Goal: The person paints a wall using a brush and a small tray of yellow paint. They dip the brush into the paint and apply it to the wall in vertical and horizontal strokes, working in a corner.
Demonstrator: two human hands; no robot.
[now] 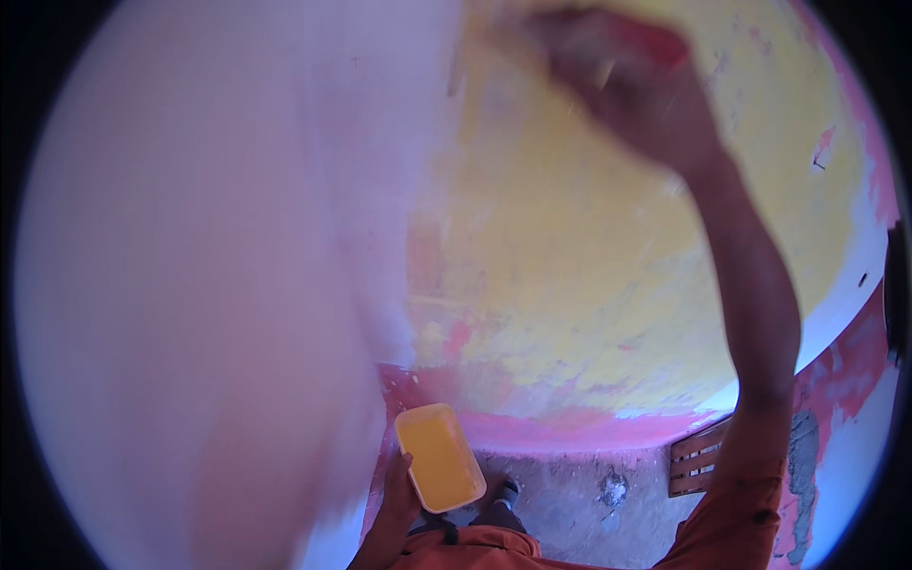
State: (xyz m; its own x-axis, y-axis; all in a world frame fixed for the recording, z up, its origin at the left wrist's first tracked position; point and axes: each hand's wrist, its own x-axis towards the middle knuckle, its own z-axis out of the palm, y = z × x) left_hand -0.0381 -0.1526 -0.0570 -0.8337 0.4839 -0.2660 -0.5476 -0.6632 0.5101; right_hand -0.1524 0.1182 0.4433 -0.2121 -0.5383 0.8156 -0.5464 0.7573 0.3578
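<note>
My left hand [401, 489] grips the near left edge of a shallow rectangular tub [439, 458], low in front of my body. Yellow paint fills the tub, and its rim is pale. My right hand [622, 85] is raised high against the yellow-painted part of the wall [570, 247]. Motion blurs this hand; its fingers look curled around a red thing [660, 46] whose kind I cannot make out. The yellow coat is patchy, with pink and reddish spots showing through.
A whitish wall surface [209, 285] stands close on the left. Below lies a grey concrete floor [570, 513] with a white spot [614, 489]. A brown slatted crate [696, 458] stands at the lower right, near a pink and white wall [845, 380]. My shoe [507, 493] shows below.
</note>
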